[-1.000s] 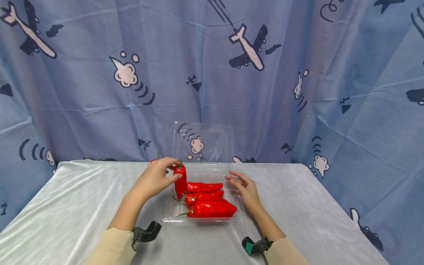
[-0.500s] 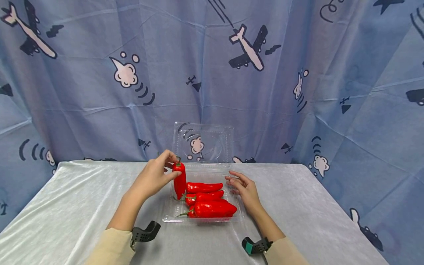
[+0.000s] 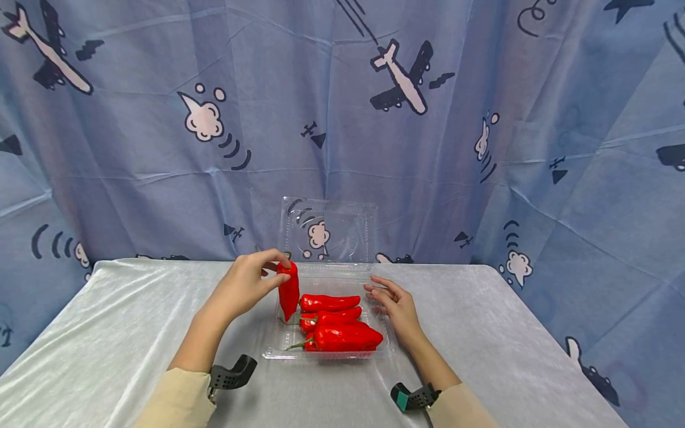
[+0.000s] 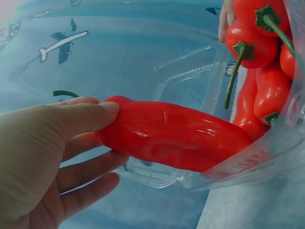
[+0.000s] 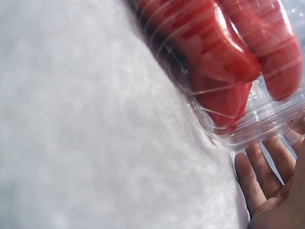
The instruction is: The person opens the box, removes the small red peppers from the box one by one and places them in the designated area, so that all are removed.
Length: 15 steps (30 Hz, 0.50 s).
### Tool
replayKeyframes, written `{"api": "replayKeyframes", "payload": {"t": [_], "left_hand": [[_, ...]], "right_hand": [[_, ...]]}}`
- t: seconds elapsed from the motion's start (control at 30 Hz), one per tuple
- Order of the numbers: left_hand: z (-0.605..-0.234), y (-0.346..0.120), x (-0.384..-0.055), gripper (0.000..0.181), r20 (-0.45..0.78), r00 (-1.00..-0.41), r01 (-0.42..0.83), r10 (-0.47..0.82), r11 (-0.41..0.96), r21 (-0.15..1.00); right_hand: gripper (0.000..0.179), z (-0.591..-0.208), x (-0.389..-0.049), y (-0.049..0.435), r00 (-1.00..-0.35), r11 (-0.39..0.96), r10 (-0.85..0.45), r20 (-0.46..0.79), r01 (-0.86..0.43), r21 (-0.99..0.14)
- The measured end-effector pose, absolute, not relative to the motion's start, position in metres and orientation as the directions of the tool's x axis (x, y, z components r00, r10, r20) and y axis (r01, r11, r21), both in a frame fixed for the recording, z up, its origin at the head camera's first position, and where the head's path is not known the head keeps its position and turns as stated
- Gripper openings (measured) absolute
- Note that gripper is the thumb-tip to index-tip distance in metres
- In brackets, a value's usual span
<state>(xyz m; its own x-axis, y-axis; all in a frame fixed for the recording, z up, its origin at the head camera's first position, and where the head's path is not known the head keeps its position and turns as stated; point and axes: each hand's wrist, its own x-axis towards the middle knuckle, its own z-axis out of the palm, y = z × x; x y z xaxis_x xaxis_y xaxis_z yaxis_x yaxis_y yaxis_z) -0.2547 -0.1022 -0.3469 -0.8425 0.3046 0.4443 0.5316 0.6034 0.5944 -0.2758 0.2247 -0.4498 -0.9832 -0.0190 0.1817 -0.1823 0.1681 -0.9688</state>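
Note:
My left hand [image 3: 247,279] pinches a red pepper [image 3: 289,292] near its stem end, between thumb and fingers. The pepper stands nearly upright, its tip down inside the left end of a clear plastic clamshell box [image 3: 278,353]. In the left wrist view the thumb presses on the pepper [image 4: 176,136], and its green stem [image 4: 64,93] pokes out beyond the hand. Several more red peppers [image 3: 345,337] lie side by side in the box, their stems toward the left. My right hand [image 3: 400,310] is at the box's right wall, fingers extended; in the right wrist view the fingers [image 5: 255,169] sit just outside that wall.
The box's clear lid [image 3: 342,229] stands raised at the back. A pale cloth [image 3: 160,327] covers the table. Behind it hangs a blue curtain [image 3: 342,142] with airplane prints. A bit of green stem [image 3: 257,248] shows behind my left hand.
My left hand has shifted slightly left, taking the pepper's top with it, and the fingers now cover more of the stem end. My right hand and the other peppers have stayed put.

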Motion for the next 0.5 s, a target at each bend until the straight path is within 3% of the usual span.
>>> {"api": "replayKeyframes", "payload": {"t": [0.5], "left_hand": [[-0.3391, -0.1059, -0.2489, 0.023, 0.46, -0.832, 0.544, 0.31, 0.624, 0.561]], "right_hand": [[0.041, -0.4492, -0.2754, 0.2251, -0.983, 0.162, -0.019, 0.18, -0.181, -0.97]]}}
